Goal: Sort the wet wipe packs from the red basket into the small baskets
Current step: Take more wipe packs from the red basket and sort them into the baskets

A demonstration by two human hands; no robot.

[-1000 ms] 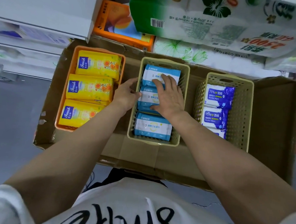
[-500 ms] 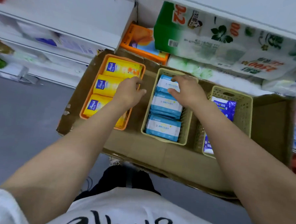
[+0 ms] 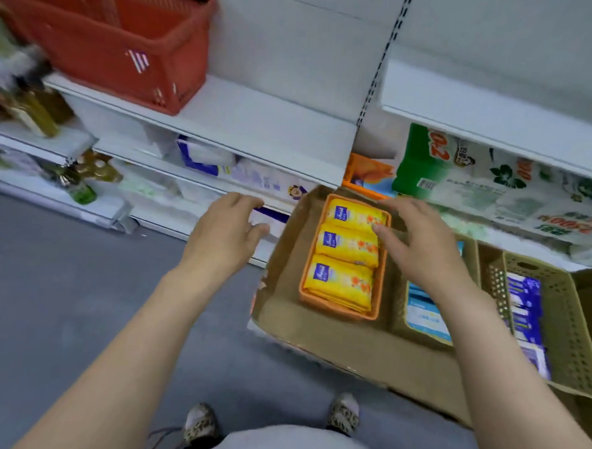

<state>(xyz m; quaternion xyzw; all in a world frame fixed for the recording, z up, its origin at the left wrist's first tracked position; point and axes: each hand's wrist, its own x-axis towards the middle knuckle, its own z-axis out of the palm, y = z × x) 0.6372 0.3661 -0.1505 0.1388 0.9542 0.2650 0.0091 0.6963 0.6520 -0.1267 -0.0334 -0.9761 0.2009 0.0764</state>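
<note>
Above the cardboard tray (image 3: 333,332) both hands were raised, palms down, empty. The left hand (image 3: 224,232) hung left of the tray over the grey floor (image 3: 61,298), fingers loosely curled and apart, holding nothing. The right hand (image 3: 420,244) hovered over the gap between the orange basket (image 3: 338,309) and the middle beige basket (image 3: 471,254), fingers spread, not closed on anything; whether its fingertips touched the yellow packs (image 3: 346,247) could not be told. Three yellow packs lay in a row in the orange basket. Blue-and-white packs (image 3: 425,313) sat in the middle basket, partly hidden by the right forearm. Purple packs (image 3: 523,305) lay in the right beige basket (image 3: 563,327). The red basket (image 3: 119,40) stood on a white shelf (image 3: 259,119), upper left, well apart from both hands. Bottles (image 3: 36,111) and tissue bundles (image 3: 496,180) filled the other shelves, blurred.
</note>
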